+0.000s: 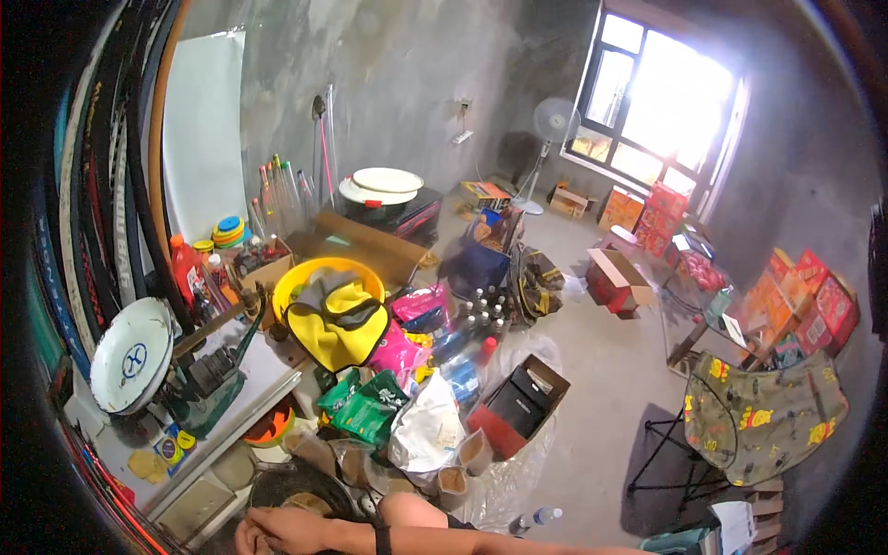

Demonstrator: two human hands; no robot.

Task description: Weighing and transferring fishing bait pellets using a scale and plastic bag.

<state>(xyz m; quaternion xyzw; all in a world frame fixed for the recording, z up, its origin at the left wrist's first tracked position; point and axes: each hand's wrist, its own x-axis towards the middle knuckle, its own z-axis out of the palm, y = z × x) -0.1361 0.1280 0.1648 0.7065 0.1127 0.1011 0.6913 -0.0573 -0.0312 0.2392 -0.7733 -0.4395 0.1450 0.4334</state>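
My right hand [281, 531] reaches in from the lower right, a dark band around its wrist. Its fingers are bent close together at the near rim of a dark round pan [333, 479] that has brown grainy material in it; whether they hold anything is hidden. My left hand is out of view. Just beyond the pan stand clear plastic bags or cups of brown material [452, 480]. Behind these lie a white bag [427, 430] and a green package [371, 409]. My bent knee [411, 511] shows beside the pan.
A cluttered shelf [229, 416] with enamel basins [132, 357] runs along the left. A yellow bucket [374, 277] with a yellow-grey cloth, a red open box [510, 416] and dark bottles [485, 309] stand ahead. On the right is a folding chair [756, 423].
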